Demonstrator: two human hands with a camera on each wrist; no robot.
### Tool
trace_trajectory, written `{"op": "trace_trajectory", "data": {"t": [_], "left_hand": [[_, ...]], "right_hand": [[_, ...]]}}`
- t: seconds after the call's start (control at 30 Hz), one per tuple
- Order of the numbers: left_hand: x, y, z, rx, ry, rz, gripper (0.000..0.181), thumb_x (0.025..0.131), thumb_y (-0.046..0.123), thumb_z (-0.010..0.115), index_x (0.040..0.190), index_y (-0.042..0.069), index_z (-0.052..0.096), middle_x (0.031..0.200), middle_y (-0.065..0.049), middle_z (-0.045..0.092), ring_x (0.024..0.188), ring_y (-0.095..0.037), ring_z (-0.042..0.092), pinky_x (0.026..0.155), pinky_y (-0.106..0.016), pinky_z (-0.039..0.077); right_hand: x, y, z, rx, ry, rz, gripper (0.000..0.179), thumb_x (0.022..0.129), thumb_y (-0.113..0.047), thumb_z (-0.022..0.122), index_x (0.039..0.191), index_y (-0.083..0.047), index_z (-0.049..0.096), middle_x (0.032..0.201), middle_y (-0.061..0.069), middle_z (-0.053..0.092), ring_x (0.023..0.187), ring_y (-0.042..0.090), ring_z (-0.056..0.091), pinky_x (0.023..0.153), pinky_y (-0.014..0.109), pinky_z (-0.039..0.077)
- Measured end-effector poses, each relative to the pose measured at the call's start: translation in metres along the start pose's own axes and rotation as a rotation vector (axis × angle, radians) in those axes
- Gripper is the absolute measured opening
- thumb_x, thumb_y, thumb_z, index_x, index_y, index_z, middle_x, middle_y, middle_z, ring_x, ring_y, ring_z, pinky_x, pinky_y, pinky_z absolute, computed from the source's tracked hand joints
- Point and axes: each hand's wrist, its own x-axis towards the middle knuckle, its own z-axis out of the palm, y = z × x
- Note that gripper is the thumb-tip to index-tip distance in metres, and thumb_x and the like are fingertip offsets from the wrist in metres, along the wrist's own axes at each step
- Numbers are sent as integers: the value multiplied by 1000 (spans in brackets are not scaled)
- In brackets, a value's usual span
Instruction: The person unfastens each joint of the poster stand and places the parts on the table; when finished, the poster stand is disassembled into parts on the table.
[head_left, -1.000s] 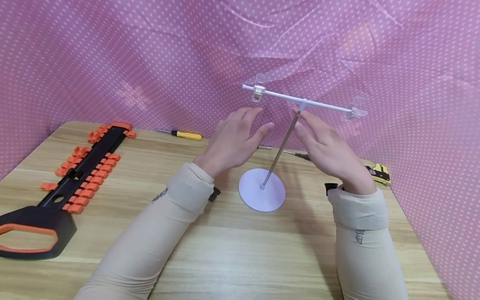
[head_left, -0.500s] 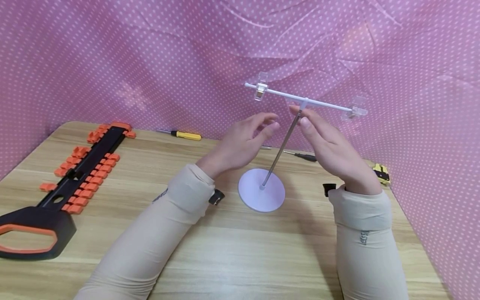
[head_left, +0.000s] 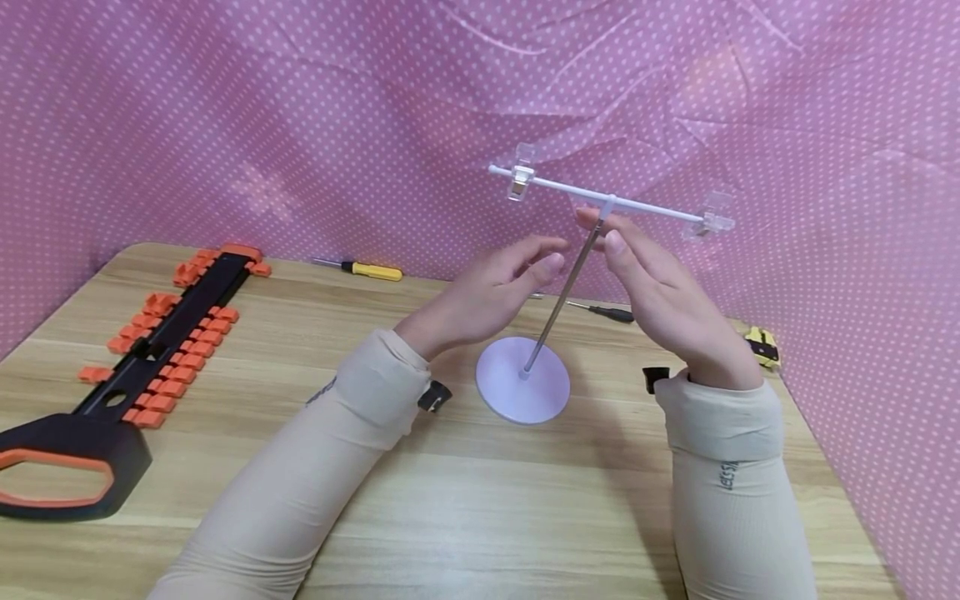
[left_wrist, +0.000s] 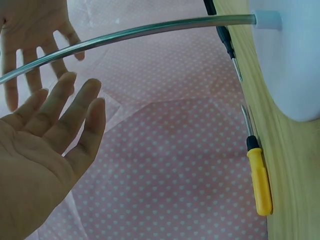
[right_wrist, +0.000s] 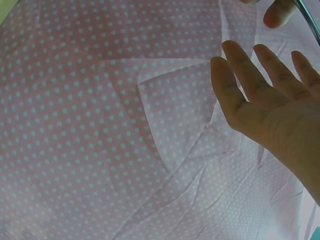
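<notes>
A small display stand has a round white base (head_left: 513, 404) on the table, a thin metal pole (head_left: 562, 304) and a white crossbar (head_left: 570, 191). Clear clips (head_left: 522, 174) sit near both ends of the bar. My left hand (head_left: 487, 292) is left of the pole, relaxed fingers pointing toward it, holding nothing. On the other side my right hand (head_left: 663, 287) is raised under the crossbar, its fingertips right behind the pole in the head view. In the left wrist view the left palm (left_wrist: 35, 170) shows bare, with the pole running past the fingertips. The right wrist view shows the right fingers (right_wrist: 260, 80) extended.
At left lies a black rack (head_left: 168, 325) with orange clips and a large handle. Along the back edge are a yellow-handled screwdriver (head_left: 375, 271) and a black-handled one (head_left: 611, 314). A yellow and black tool (head_left: 763, 348) lies far right. Pink dotted cloth (head_left: 300, 125) hangs behind.
My left hand has moved right, closer to the pole, its fingers bending a little. My right hand has shifted slightly right. The crossbar's left end has shifted slightly right.
</notes>
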Motion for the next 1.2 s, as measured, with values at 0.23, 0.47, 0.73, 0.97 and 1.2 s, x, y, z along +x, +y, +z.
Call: {"op": "trace_trajectory", "data": {"t": [0.23,0.47,0.73,0.97,1.2], "left_hand": [[0,-1,4,14,-12,29,48,115,46,41,154,20,53,140,-2,69,125,-15,67,107,-36,55],[0,-1,7,-27,-24,16,47,115,43,41,150,16,56,134,-4,70,120,-16,69,107,-39,56],[0,-3,9,-55,-28,30,41,117,36,40,146,14,59,124,0,74,113,-16,71,101,-37,58],[2,-4,12,-88,-40,49,36,117,31,42,142,14,62,117,-2,76,106,-22,74,88,-42,63],[1,-1,13,-92,-66,48,36,117,31,42,141,13,61,117,-4,75,99,-16,70,84,-44,63]], "right_hand": [[2,0,4,25,19,-54,51,117,-41,32,162,-20,44,165,5,47,154,21,40,125,57,36],[2,-1,7,32,37,-68,50,117,-38,32,161,-19,45,164,5,49,151,22,45,119,33,42],[3,-3,11,38,44,-75,49,117,-40,32,161,-21,46,164,1,49,148,22,50,117,31,42],[3,-3,12,70,45,-85,49,117,-39,32,160,-20,47,163,1,51,149,24,48,124,54,37],[3,-4,14,97,53,-103,49,117,-36,31,158,-16,49,162,3,52,149,29,49,124,57,37]]}}
